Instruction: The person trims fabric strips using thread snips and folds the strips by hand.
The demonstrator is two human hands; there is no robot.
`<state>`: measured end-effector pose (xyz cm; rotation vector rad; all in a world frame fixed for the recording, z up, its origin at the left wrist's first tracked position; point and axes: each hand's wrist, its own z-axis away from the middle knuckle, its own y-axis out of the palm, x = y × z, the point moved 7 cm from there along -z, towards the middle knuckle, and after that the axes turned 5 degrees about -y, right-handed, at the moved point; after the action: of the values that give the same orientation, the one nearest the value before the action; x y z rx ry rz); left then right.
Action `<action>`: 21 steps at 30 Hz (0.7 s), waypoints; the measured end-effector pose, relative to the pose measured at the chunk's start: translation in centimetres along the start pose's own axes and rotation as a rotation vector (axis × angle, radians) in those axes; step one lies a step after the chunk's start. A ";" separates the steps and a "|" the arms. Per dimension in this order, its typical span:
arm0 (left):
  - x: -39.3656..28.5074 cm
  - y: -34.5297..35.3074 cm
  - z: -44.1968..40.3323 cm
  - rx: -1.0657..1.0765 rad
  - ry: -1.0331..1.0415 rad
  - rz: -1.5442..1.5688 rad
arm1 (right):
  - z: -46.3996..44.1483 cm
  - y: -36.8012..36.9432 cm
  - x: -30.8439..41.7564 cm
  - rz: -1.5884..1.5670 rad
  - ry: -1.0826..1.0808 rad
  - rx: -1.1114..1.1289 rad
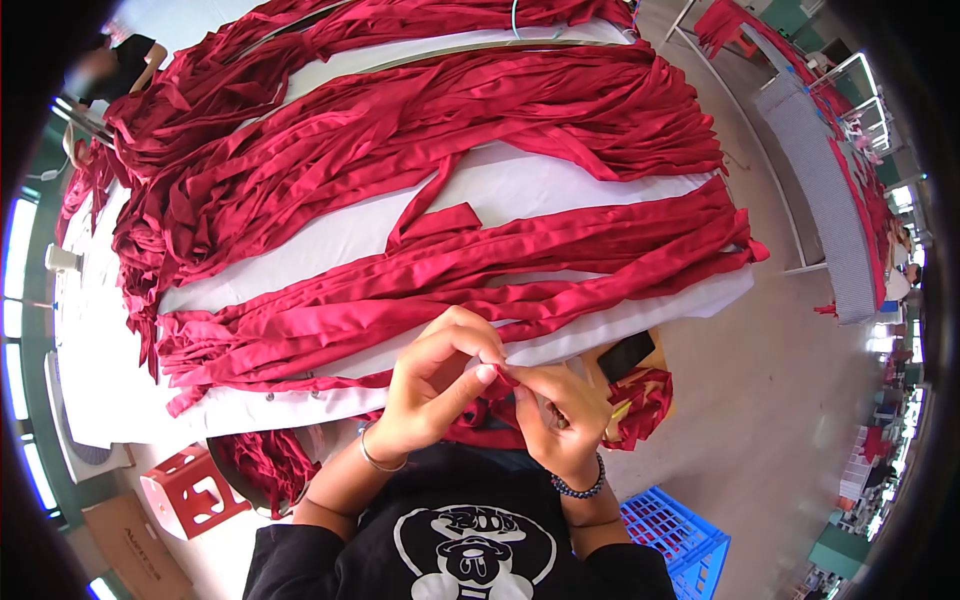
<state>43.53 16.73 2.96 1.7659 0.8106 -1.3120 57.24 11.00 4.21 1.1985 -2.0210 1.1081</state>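
Note:
My left hand [432,385] pinches the end of a red fabric strip [503,383] between thumb and fingertips. Close against it, my right hand [560,412] grips the same strip, thumb and fingers pressed together. The rest of this strip hangs down toward my lap, partly hidden by the hands. Just beyond my hands, a bundle of long red fabric strips [450,285] lies across the white-covered table [330,240]. A larger heap of red strips [420,140] is spread farther back, with one folded loose end between the two.
A dark phone [626,357] lies at the right beside more red cloth [645,405]. Below are a blue plastic crate [680,540], a red stool [190,490] and a container of red strips [265,468]. Another person [125,65] is at the far left.

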 end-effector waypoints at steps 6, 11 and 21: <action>0.4 0.6 0.4 -0.035 0.033 -0.011 | 0.3 1.4 1.0 -0.013 -0.044 0.003; -0.2 0.5 0.5 -0.059 0.081 -0.011 | 0.5 1.6 1.1 0.078 -0.058 0.002; 2.5 0.0 1.0 -0.078 -0.006 0.486 | 0.8 2.4 1.5 0.035 -0.099 0.046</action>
<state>43.74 15.97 0.42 1.7518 0.3845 -0.9473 54.43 10.24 4.04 1.2684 -2.1087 1.1385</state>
